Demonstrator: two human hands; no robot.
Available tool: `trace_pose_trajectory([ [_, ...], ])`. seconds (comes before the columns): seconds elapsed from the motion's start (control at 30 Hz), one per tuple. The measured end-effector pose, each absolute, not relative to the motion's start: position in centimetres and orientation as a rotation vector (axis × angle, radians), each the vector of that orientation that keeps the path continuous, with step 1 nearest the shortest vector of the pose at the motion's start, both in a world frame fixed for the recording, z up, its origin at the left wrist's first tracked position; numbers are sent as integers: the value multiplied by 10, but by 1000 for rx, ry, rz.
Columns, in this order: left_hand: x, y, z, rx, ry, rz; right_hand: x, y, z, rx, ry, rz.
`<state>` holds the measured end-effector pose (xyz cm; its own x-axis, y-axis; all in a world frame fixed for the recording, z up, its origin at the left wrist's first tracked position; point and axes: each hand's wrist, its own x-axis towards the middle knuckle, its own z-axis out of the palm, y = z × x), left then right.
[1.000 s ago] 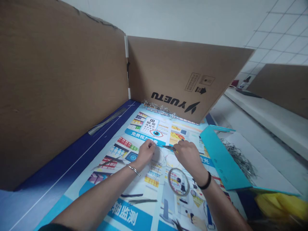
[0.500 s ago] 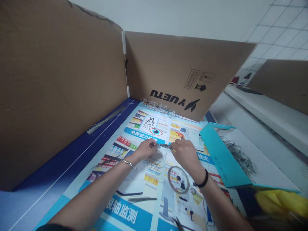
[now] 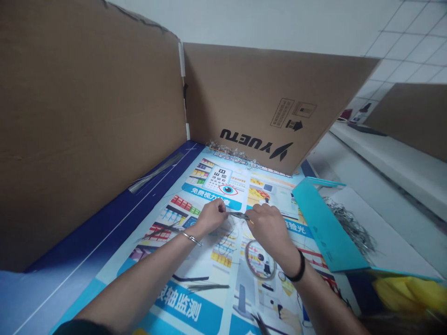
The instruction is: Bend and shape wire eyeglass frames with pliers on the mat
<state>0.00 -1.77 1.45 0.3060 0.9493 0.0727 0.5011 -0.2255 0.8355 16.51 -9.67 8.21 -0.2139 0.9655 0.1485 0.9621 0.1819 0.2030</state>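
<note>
In the head view, my right hand is closed round the handles of a pair of pliers, a bit of yellow showing by the grip. The jaws point left and reach the fingertips of my left hand, which is closed in a pinch on thin wire. Fine loops of wire hang below the two hands over the printed sheet. What exactly the jaws grip is too small to make out. Near my right wrist lies a round ring, partly covered by the hand.
Cardboard walls stand at left and back. Clear twisted bits line the back edge. On the right is a teal box with tangled wire pieces. Wire strands, another bundle and a dark-tipped tool lie around.
The whole view has shifted slightly. Both hands keep their grips close together, and the pliers' jaws remain at the left fingertips.
</note>
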Motion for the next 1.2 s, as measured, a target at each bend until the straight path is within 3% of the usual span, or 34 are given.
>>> trace_pose_trajectory([
  [0.57, 5, -22, 11, 1405, 1143, 684, 173, -90, 73, 1970, 2338, 398],
  [1.2, 7, -25, 7, 1703, 1104, 787, 173, -92, 74, 1980, 2337, 430],
])
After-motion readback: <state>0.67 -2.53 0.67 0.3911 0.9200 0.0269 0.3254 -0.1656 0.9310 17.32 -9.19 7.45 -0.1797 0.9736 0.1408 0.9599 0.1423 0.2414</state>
